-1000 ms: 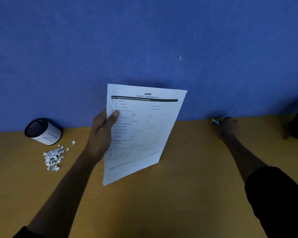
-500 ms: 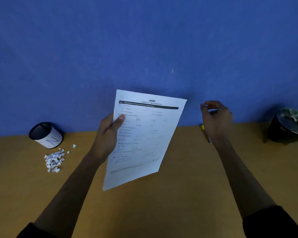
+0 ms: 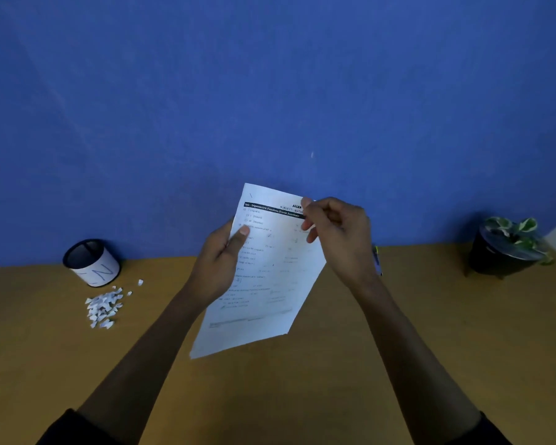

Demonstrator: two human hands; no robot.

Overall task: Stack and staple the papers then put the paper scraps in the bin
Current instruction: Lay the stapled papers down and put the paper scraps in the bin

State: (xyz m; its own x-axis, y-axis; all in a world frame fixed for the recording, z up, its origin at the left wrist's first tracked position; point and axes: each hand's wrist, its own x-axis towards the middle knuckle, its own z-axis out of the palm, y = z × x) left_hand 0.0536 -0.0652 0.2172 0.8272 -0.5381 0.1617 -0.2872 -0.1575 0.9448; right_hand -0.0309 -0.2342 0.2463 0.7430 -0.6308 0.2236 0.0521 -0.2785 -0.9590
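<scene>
I hold a printed stack of papers (image 3: 270,274) upright above the wooden desk (image 3: 398,364). My left hand (image 3: 217,268) grips its left edge, thumb on the front. My right hand (image 3: 341,239) covers the top right corner, its fingers curled and pinching that corner. A heap of white paper scraps (image 3: 103,305) lies on the desk at the left. Just behind it stands the bin (image 3: 92,263), a black mesh cup with a white label. A small yellow and blue object (image 3: 377,258) lies by the wall, mostly hidden behind my right wrist.
A blue wall (image 3: 270,91) rises right behind the desk's far edge. At the far right stands a black pot with a green-and-white plant (image 3: 504,248).
My right hand left the small object by the wall, rose, and moved left onto the papers' top right corner. The papers tilted slightly; my left hand kept its grip.
</scene>
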